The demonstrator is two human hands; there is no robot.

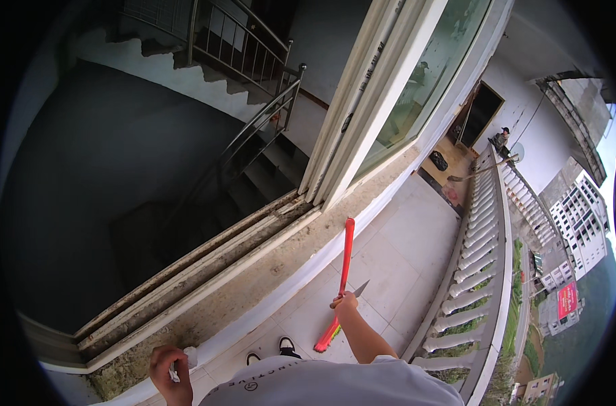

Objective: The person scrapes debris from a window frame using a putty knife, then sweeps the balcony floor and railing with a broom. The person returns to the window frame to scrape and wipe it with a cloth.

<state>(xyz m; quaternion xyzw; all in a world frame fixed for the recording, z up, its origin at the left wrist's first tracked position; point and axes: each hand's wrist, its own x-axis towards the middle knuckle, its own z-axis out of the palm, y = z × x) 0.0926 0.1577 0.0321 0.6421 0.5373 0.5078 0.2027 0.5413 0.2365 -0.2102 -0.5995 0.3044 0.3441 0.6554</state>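
the right hand (344, 302) is shut around the middle of a long red plastic broom (342, 284). the stick points up and away, and its red brush end rests on the pale tiled floor (396, 264) just in front of the black and white shoes (286, 346). the left hand (167, 369) is far off by the dirty stone window sill (206, 304), curled around a small white thing (175, 373) i cannot make out

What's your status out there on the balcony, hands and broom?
Right hand gripping red broom mid-handle, bristles on tiled floor by shoes. Left hand closed on small white object near sill. Another person far down the balcony; nothing close.
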